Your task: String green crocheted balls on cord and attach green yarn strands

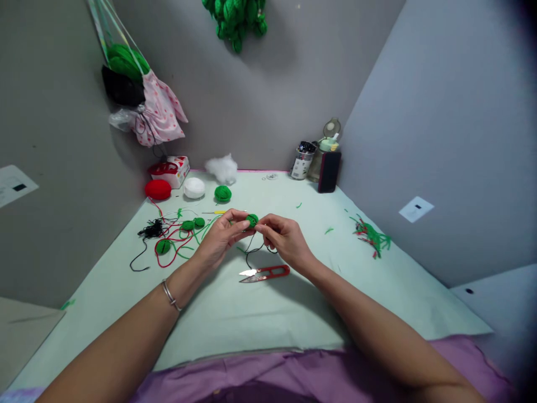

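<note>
My left hand [222, 235] pinches a small green crocheted piece [252, 219] between thumb and fingers, held above the pale green table [260, 313]. My right hand [283, 238] is closed in a pinch just right of the piece, touching it, with a black thread [250, 251] hanging down from the fingers. Red-handled thread snips [264, 273] lie on the table right below both hands.
Left of my hands lie several small green crocheted pieces [193, 224], red and black yarn strands [168, 246] and a yellow hook [216, 212]. Red [158, 189], white [194, 187] and green [222, 193] yarn balls, white stuffing [222, 168], a cup [302, 161] and a phone [328, 171] stand at the back. Yarn scraps [371, 235] lie right.
</note>
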Demonstrator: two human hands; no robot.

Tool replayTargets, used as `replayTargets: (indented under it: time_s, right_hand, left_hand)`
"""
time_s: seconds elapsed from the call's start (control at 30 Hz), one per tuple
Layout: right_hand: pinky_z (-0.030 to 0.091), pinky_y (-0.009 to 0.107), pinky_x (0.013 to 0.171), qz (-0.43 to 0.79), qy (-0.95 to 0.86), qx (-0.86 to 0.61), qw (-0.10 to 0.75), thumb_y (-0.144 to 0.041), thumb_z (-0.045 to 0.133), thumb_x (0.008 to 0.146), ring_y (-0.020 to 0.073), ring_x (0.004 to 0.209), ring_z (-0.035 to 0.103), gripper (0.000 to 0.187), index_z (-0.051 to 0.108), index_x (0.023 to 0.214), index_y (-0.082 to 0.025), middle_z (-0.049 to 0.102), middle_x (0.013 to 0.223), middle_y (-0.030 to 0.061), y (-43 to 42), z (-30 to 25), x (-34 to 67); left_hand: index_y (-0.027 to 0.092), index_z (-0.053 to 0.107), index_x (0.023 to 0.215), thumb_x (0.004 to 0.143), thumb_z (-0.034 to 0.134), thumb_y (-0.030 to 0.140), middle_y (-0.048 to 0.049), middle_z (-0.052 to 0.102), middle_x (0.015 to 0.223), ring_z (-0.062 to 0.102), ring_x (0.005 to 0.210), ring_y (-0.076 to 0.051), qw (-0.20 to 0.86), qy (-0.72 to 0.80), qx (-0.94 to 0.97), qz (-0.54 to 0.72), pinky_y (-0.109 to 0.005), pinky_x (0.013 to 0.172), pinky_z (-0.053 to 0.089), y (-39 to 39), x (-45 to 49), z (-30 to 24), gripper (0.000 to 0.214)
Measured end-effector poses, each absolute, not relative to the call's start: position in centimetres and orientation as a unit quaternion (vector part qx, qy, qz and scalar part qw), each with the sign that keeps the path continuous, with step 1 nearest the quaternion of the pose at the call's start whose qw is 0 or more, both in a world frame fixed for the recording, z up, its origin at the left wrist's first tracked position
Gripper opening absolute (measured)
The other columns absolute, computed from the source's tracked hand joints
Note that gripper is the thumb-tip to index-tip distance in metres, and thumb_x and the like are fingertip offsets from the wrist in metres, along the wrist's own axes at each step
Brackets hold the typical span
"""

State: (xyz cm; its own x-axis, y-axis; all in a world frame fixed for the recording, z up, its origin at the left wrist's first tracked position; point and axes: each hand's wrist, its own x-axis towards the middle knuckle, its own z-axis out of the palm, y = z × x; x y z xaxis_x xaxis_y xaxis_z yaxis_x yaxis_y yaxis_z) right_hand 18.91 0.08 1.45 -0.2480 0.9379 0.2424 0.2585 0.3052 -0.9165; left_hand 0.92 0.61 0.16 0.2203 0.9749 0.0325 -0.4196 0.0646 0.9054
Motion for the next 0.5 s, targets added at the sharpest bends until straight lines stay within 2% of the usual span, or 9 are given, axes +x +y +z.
replayTargets:
  time_s: [0.5]
  right_hand:
    - [0.035, 0.023, 0.048, 0.429, -0.675, -0.441, 0.408, -0.038, 0.063, 0.086, 0.0080, 0.046, 0.041, 0.022, 0.067, 0.079, -0.017, 0.050, 0.050, -0.0056, -0.01, 2.02, 19.01]
  left_hand:
    - [0.016, 0.065, 0.091, 0.074, 0.082, 0.022, -0.0006, 0.069, 0.091, 0.064, 0.087, -0.013, 0.640, 0.321, 0.423, 0.555, -0.036, 0.099, 0.051, 0.55, 0.96, 0.25, 0.024]
